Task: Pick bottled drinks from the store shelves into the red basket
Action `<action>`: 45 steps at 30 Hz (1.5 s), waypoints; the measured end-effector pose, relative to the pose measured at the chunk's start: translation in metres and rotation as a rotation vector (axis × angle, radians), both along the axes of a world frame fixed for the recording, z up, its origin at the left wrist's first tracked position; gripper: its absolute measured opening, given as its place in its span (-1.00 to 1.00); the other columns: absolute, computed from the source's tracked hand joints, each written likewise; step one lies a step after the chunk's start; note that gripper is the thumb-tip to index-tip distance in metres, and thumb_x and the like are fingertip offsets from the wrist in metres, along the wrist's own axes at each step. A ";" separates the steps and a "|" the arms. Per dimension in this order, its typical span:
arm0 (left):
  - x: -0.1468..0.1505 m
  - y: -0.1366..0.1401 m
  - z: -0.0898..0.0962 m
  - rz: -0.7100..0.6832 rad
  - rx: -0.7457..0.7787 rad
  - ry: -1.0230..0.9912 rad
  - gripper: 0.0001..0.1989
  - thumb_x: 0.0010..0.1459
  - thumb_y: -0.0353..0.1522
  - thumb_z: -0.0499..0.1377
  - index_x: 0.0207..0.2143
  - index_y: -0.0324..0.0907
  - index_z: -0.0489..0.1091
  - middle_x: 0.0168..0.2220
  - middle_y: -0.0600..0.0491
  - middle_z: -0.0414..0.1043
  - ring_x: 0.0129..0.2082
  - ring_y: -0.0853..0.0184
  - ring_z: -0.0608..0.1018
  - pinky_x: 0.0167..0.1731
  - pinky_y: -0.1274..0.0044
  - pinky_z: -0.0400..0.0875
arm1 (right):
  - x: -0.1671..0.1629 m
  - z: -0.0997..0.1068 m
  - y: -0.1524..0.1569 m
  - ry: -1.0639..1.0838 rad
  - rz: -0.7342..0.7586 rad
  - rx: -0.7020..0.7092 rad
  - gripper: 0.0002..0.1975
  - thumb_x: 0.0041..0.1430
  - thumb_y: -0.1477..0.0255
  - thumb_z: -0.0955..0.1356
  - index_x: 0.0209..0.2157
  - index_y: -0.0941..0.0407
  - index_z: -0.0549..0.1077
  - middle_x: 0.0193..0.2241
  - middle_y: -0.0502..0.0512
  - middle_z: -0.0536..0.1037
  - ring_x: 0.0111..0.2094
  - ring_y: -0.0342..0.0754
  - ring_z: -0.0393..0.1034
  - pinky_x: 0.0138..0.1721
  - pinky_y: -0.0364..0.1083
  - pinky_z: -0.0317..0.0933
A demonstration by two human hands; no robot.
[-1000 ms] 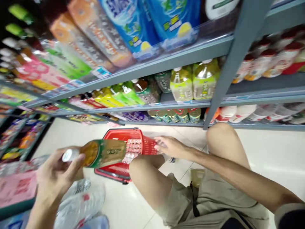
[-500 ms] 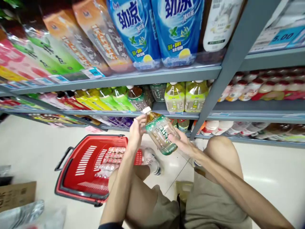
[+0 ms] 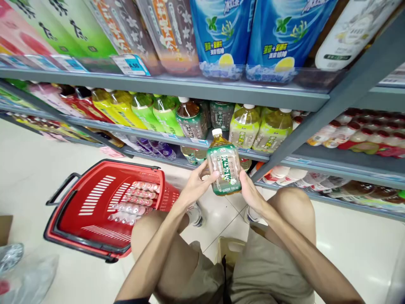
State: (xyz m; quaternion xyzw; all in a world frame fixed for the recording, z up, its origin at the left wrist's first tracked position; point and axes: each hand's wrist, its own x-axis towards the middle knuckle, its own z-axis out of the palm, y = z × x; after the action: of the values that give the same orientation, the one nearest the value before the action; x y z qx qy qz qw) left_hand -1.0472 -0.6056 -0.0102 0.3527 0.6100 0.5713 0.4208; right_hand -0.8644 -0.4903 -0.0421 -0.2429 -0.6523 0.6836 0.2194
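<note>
Between my two hands is a tea bottle (image 3: 225, 166) with a white cap and a green and brown label, nearly upright and label toward me. My left hand (image 3: 201, 180) grips its lower left side, thumb over the label's edge. On its right side, my right hand (image 3: 249, 188) is closed against the lower part; some of those fingers are hidden behind the bottle. Just beyond it, a similar dark tea bottle (image 3: 190, 118) stands on the middle shelf (image 3: 177, 138), with yellow-green bottles (image 3: 245, 126) to the right.
A red shopping basket (image 3: 72, 228) with several small bottles (image 3: 134, 198) in it is on the floor at my left. Large drink bottles (image 3: 218, 42) line the upper shelf. A grey shelf post (image 3: 344, 84) rises at the right. Plastic wrapping (image 3: 34, 274) lies at lower left.
The tea bottle has turned from tilted to nearly upright. My left hand has shifted from beside its cap down to its lower left side. The view has moved closer to the shelves.
</note>
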 end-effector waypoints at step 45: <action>-0.045 0.061 -0.003 0.389 0.149 0.415 -0.43 0.30 -0.49 0.16 0.36 -0.29 0.39 0.06 -0.16 0.59 -0.16 0.30 0.65 -0.13 0.47 0.64 | -0.114 0.070 0.074 -0.310 -0.369 1.389 -0.26 0.35 0.11 0.44 0.40 0.15 0.23 0.28 0.44 0.39 0.32 0.41 0.16 0.32 0.46 0.08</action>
State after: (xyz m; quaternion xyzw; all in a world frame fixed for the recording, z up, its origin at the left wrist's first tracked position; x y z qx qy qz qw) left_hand -1.0921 -0.5444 -0.0132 0.3685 0.6955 0.6001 0.1428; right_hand -0.9788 -0.4162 0.0280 -0.2475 -0.9072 0.0224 0.3396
